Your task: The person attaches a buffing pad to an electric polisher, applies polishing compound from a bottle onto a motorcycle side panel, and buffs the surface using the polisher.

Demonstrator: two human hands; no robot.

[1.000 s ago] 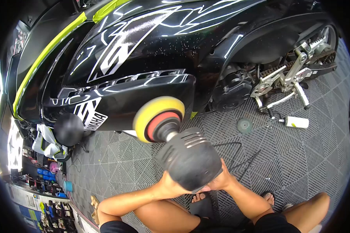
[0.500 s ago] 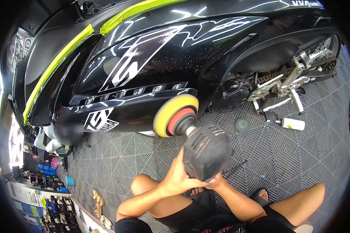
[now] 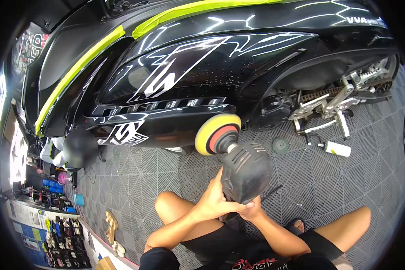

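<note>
A grey patterned tile floor [image 3: 144, 180] is spread beneath the scene, and a glossy black motorcycle fairing with white angular graphics [image 3: 175, 128] is ranged across the upper part of the view. Two yellow-green strips [image 3: 198, 12] are laid along the bodywork above it. At the right, a silver metal footrest bracket [image 3: 309, 109] is seen, with a white cylindrical bottle [image 3: 337, 149] and a dark green round disc [image 3: 280, 145] lying on the floor nearby.

A bulky black power polisher [image 3: 248, 173] is held in front of the body by both hands. Its left side is gripped by the left hand [image 3: 215, 198], and its lower end is clasped by the right hand [image 3: 253, 210]; the fingers of both are closed on the casing, though some are hidden beneath it.

The tool's long axis is slanted forward and to the left, away from the hands, and is ended by a round yellow foam pad [image 3: 204, 137] on a red backing plate [image 3: 217, 135]. The pad is set at the lower rear corner of the fairing; whether contact is made cannot be told. Of the two hands, the left is placed nearer to the pad.
</note>
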